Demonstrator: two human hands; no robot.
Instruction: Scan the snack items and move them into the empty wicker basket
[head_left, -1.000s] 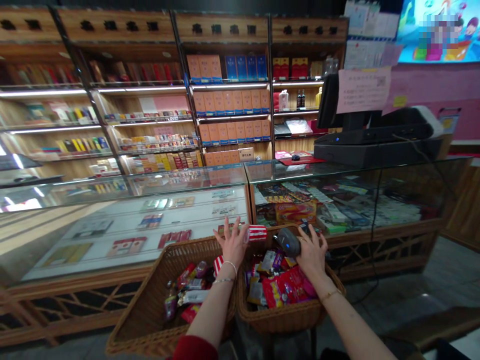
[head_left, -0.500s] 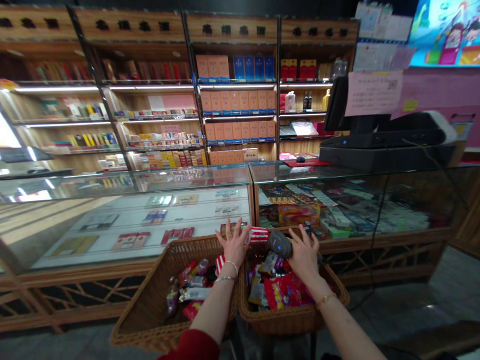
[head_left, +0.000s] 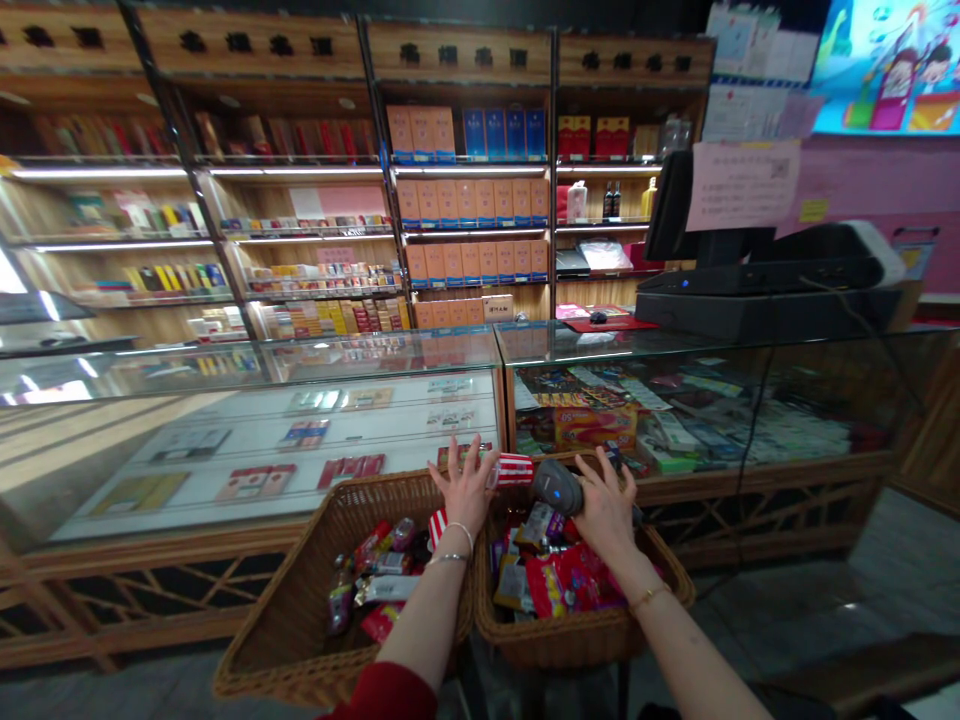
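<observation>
My left hand (head_left: 466, 490) is over the inner rims of two wicker baskets, its fingers curved around one end of a small red-and-white striped cup (head_left: 514, 470). The cup lies on its side in the air; the palm side of the grip is hidden. My right hand (head_left: 604, 500) grips a grey barcode scanner (head_left: 558, 487) with a small blue light, its head close to the cup. Under my left wrist another red-and-white striped piece (head_left: 437, 527) shows in part. The left basket (head_left: 270, 610) holds several snacks; the right basket (head_left: 570, 632) is fuller, with a red snack bag (head_left: 559, 582) on top.
A glass display counter (head_left: 420, 350) runs behind the baskets, with flat packs inside. On its right stands a checkout terminal (head_left: 731, 240) with a cable hanging down the front. Wooden shelves (head_left: 469, 235) with boxes line the back wall. A lit screen (head_left: 892, 70) hangs upper right.
The view has shifted slightly, so everything sits a little further left. Both hands keep their hold, and the cup and scanner stay in the same place relative to each other.
</observation>
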